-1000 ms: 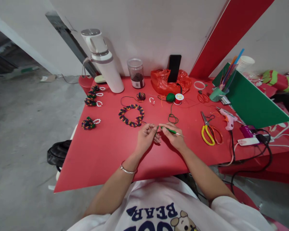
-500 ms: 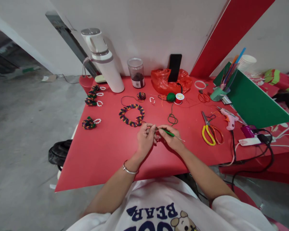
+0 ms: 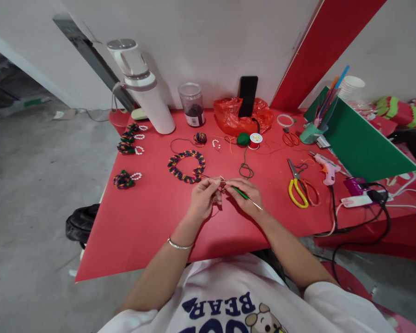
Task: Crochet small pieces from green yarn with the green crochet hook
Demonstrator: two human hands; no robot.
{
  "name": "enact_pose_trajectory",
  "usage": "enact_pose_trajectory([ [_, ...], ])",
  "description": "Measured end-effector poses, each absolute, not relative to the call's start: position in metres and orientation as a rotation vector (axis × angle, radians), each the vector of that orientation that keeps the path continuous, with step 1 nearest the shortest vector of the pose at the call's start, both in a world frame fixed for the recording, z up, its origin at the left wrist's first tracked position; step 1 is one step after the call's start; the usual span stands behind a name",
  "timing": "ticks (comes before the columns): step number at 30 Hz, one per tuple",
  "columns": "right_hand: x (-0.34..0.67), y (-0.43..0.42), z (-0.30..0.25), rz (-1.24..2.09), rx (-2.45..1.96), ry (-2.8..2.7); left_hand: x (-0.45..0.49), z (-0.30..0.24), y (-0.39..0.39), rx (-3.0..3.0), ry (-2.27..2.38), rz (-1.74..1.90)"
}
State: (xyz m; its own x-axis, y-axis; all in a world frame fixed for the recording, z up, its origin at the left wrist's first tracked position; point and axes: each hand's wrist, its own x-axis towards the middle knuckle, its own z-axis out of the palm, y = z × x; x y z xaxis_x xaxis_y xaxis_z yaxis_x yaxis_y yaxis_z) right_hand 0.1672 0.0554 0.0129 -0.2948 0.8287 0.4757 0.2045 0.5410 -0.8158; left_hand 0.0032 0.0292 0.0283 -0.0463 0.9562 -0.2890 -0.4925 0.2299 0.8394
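My right hand [image 3: 247, 194] is closed around a crochet hook [image 3: 241, 192] with a green handle; its thin metal shaft points down to the right. Pinched in my left hand [image 3: 205, 195] is a strand of dark yarn [image 3: 223, 184], close to the hook's tip. Both hands almost meet above the red table [image 3: 152, 231]. Just beyond my left hand lies a crocheted ring [image 3: 186, 166] of multicoloured yarn, with a strand running from it toward my fingers. A small multicoloured yarn ball [image 3: 200, 138] sits behind the ring. The exact loops between my fingertips are too small to make out.
Yellow-and-red-handled scissors [image 3: 300, 187] and a pink glue gun [image 3: 327, 169] lie on the right. A green yarn ball [image 3: 243, 139] and a thread spool [image 3: 255, 140] sit farther back. Crocheted pieces with beads [image 3: 124, 179] line the left. A white flask [image 3: 150, 101] stands behind.
The hook's tip now shows between my hands, its rear end slightly lower. My hands have parted a little. The whole view has shifted slightly.
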Motion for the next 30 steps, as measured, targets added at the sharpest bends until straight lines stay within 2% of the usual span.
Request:
enact_pose_trajectory([
  [4, 0.168, 0.054, 0.012, 0.662, -0.835, -1.881, 0.000, 0.028, 0.030, 0.548, 1.006, 1.222],
  [10, 0.173, 0.054, 0.019, 0.584, -0.926, -1.769, -0.003, 0.026, 0.030, 0.649, 1.144, 1.310],
  [16, 0.175, 0.055, 0.023, 0.635, -0.995, -1.706, -0.009, 0.036, 0.032, 0.560, 0.917, 1.373],
  [21, 0.176, 0.058, 0.019, 0.861, -1.054, -1.485, -0.004, 0.023, 0.031, 0.889, 1.205, 1.220],
  [26, 0.178, 0.067, 0.008, 1.267, -1.038, -1.119, -0.004, 0.008, 0.035, 1.493, 1.573, 1.348],
  [30, 0.178, 0.069, 0.010, 1.350, -0.983, -0.996, -0.010, 0.010, 0.038, 1.551, 1.634, 1.337],
])
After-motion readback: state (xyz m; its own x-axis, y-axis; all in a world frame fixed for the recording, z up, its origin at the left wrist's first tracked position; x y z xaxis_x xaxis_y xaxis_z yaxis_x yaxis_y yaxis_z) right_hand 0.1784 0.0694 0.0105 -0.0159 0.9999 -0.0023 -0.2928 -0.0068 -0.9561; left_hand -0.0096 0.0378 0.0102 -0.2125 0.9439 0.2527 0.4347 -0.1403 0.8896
